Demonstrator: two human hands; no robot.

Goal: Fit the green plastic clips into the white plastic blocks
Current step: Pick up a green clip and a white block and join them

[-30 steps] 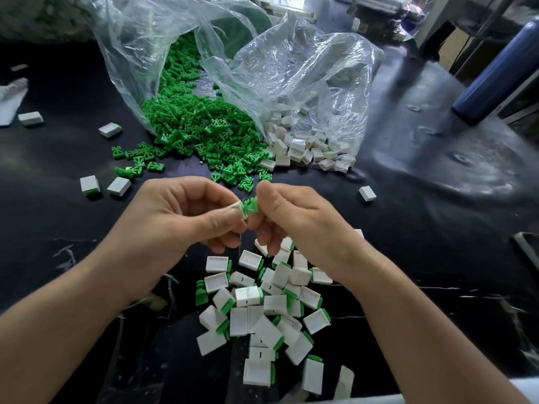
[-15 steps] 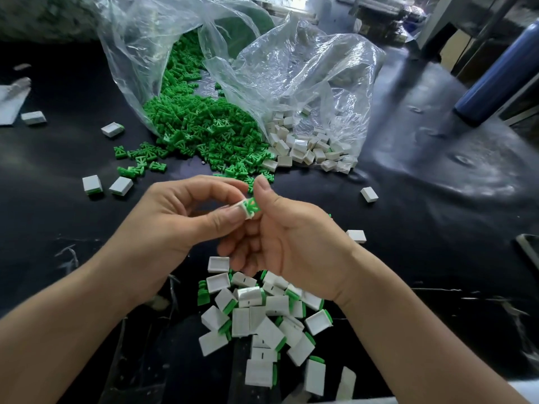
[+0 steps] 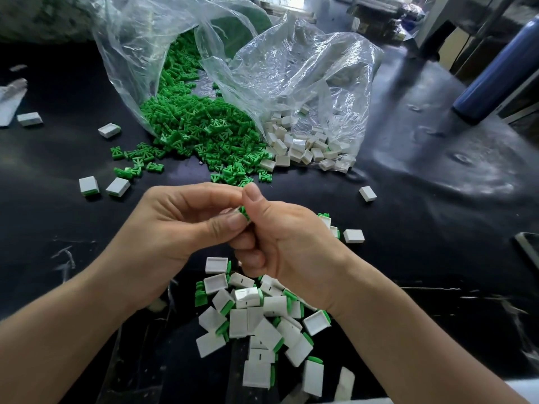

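Both hands: left hand (image 3: 175, 228) and right hand (image 3: 287, 243) meet, fingers curled, pinching one small green plastic clip (image 3: 243, 212)
Below: heap of white rectangular plastic blocks (image 3: 248, 317) on black tabletop (image 3: 414, 228)

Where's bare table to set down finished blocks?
Free: black table left of the left hand, below two stray blocks; also right of the lone block, toward the blue bottle. Crowded: finished pile, green clips.

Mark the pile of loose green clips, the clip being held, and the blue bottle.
green clips pile (image 3: 204, 132): head view, middle of the heap at the bag mouth.
held clip (image 3: 243, 213): head view, its visible green edge.
blue bottle (image 3: 501, 68): head view, middle of its body.
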